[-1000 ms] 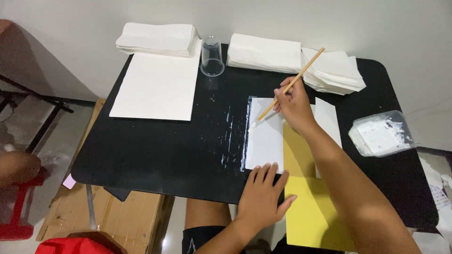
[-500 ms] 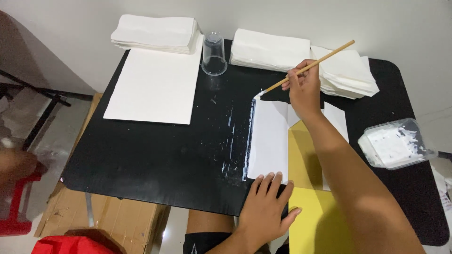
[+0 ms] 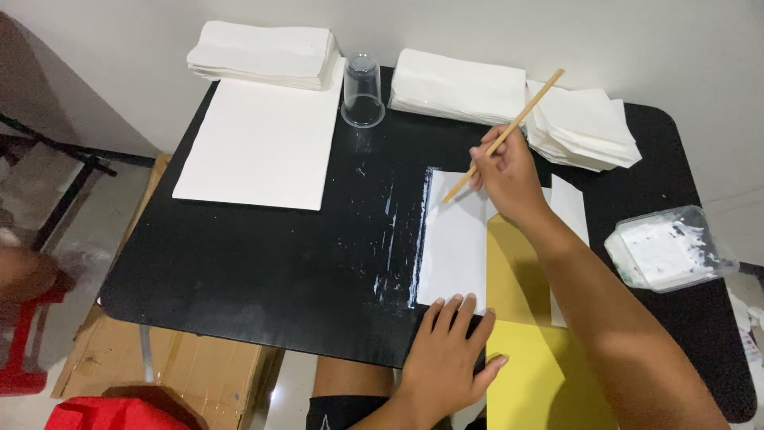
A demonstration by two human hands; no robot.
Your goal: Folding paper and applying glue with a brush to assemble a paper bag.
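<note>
your right hand (image 3: 509, 171) is closed around a thin wooden stick (image 3: 504, 135), gripping it near the middle, with the lower tip slanting down to the left and touching the upper left part of the white paper sheet (image 3: 455, 247). the upper end of the stick points up and to the right, over the stacks behind. your left hand (image 3: 450, 354) lies flat and open, fingers spread, pressing on the near edge of that same sheet and holding nothing. the sheet lies on the black table (image 3: 263, 263), its left edge lined with wet white paste that also streaks the tabletop just beside it. a yellow sheet (image 3: 525, 350) lies on top of the white one under your right forearm and runs off the near table edge. to the right, a clear plastic tub (image 3: 668, 251) smeared with white paste sits well apart from your hands. at the back stand an upturned clear plastic cup (image 3: 363, 89), folded white paper stacks (image 3: 458, 86), and a large pile of white sheets (image 3: 259, 147) on the left.
</note>
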